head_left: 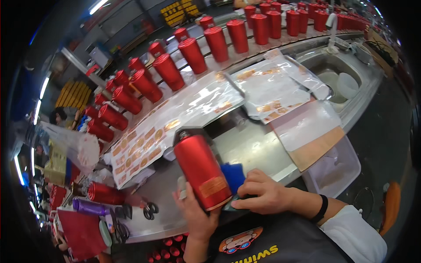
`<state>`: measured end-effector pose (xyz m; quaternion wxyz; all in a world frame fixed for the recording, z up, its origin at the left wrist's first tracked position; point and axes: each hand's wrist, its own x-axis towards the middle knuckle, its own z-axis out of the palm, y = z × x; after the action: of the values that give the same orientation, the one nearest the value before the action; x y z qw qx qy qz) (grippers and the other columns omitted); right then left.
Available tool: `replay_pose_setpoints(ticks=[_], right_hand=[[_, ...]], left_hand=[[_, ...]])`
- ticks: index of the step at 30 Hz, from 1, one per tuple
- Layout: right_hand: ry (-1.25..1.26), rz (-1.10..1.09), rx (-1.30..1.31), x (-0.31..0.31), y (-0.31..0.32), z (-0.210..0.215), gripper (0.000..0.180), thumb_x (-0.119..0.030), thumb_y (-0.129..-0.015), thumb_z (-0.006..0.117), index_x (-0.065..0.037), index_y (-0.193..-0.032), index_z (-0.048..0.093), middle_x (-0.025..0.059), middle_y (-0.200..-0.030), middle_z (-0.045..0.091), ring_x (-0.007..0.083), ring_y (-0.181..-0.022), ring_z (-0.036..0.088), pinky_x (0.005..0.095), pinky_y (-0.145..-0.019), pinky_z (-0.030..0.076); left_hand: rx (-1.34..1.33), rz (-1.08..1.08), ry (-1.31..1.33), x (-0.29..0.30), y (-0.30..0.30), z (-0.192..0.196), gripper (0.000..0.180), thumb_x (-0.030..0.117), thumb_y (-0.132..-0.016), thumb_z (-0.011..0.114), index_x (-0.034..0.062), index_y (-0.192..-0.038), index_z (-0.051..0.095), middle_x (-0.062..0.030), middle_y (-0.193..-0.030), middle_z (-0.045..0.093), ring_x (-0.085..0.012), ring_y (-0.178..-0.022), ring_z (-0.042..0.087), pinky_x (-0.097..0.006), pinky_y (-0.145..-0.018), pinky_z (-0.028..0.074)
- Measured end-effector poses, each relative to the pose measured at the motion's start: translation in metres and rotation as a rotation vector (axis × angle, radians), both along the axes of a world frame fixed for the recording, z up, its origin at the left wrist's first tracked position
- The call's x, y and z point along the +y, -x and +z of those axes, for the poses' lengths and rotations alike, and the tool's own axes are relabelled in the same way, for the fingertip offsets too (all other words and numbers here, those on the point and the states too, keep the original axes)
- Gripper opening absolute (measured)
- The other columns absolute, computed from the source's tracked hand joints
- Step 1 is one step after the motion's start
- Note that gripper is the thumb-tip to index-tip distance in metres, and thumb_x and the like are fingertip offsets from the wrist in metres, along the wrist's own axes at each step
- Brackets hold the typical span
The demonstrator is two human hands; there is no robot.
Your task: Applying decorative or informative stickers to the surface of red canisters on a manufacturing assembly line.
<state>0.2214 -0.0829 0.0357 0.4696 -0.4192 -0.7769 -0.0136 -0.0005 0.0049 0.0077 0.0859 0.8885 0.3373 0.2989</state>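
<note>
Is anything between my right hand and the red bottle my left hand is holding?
Yes: a blue piece shows between the red bottle and your right hand, along the bottle's right side. Whether that hand grips it isn't clear.

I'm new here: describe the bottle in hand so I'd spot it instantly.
Along the near edge of the steel counter, find the left hand. It holds a tilted red bottle. Unlike the bottles lined up beyond, it is held, with a gold patch near its base.
</note>
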Motion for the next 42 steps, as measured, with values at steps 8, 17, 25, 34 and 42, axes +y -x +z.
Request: replay_pose_setpoints(ticks=[8,17,25,34,42], right_hand=[[0.145,-0.441,0.141,-0.004,-0.09,0.017,0.036,0.007,-0.08,0.056,0.0,-0.116,0.058,0.0195,-0.106,0.061,0.0359,-0.103,0.059,0.0403,-0.088,0.048],[0.36,-0.557,0.465,-0.004,-0.131,0.039,0.036,0.001,-0.087,0.054,0.0,-0.122,0.052,0.0184,-0.103,0.067,0.0237,-0.091,0.067,0.0313,-0.078,0.05],[0.492,-0.597,0.328,0.006,-0.146,0.053,0.025,-0.01,-0.086,0.058,-0.002,-0.11,0.054,0.0103,-0.077,0.062,0.0181,-0.07,0.06,0.0299,-0.066,0.047],[0.3,-0.641,0.196,0.013,-0.216,0.063,0.03,-0.013,-0.085,0.062,-0.003,-0.113,0.061,0.0116,-0.094,0.066,0.0177,-0.081,0.062,0.03,-0.075,0.048],[0.304,-0.956,-0.402,0.036,-0.38,0.04,0.027,0.0,-0.077,0.055,-0.006,-0.101,0.067,0.0188,-0.115,0.063,0.0311,-0.103,0.062,0.0347,-0.088,0.048]], left_hand=[[-0.161,0.039,0.201,0.001,0.011,-0.007,0.091,0.058,-0.089,0.051,-0.0096,-0.143,0.024,-0.031,-0.146,0.032,-0.0471,-0.137,0.027,-0.053,-0.113,0.016],[-0.072,-0.117,0.283,0.012,0.005,-0.008,0.084,0.055,-0.091,0.049,-0.0095,-0.141,0.03,-0.0275,-0.139,0.04,-0.0504,-0.135,0.026,-0.054,-0.111,0.019],[-0.058,-0.188,0.233,0.012,0.001,0.002,0.066,0.048,-0.092,0.049,-0.0058,-0.13,0.044,-0.0217,-0.12,0.054,-0.041,-0.123,0.045,-0.058,-0.112,0.015],[0.03,-0.079,0.244,0.0,-0.012,0.007,0.075,0.048,-0.083,0.063,-0.0032,-0.133,0.043,-0.0245,-0.137,0.042,-0.0477,-0.129,0.033,-0.059,-0.11,0.018],[-0.222,-0.124,0.352,-0.009,-0.027,0.017,0.06,0.039,-0.092,0.056,-0.0032,-0.134,0.045,-0.0232,-0.137,0.046,-0.0455,-0.125,0.04,-0.049,-0.105,0.029]])
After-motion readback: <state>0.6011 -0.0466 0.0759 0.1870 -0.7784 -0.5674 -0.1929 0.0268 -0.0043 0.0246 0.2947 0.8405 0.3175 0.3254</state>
